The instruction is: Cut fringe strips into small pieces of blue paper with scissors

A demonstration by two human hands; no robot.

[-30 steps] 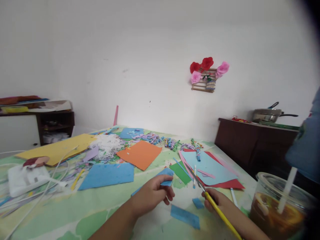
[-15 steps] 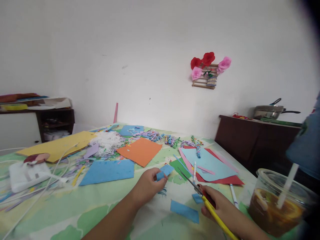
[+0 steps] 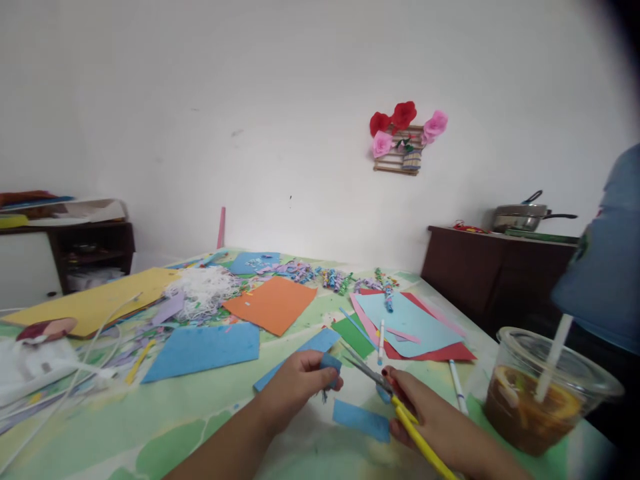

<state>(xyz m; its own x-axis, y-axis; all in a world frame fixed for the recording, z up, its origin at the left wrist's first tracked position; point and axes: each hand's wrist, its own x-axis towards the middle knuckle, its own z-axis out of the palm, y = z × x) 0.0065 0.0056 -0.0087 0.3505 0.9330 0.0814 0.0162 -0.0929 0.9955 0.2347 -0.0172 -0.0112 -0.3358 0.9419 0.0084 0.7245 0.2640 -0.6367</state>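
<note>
My left hand (image 3: 295,383) is closed on a small folded piece of blue paper (image 3: 330,365), pinched between thumb and fingers. Dark, thin strands show just under the fingertips; what they are I cannot make out. In my right hand (image 3: 430,410) is a pair of scissors (image 3: 420,433) with yellow handles, blades slightly parted and pointing toward the left hand without touching the paper. A blue paper strip (image 3: 361,420) lies flat between the hands. Partly hidden behind my left hand is a longer blue strip (image 3: 320,343). Another small blue piece (image 3: 383,395) sits beneath the scissors.
A plastic cup of iced drink (image 3: 535,407) with a straw stands right of my right hand. Beyond are markers (image 3: 457,387), light blue sheets (image 3: 415,323), an orange sheet (image 3: 273,303), a blue sheet (image 3: 205,350) and white shreds (image 3: 205,290). A person's blue sleeve (image 3: 605,267) appears at right.
The scissor blades have parted slightly and their tips sit closer to my left hand. More of the long blue strip shows behind that hand. The whole view has shifted a little.
</note>
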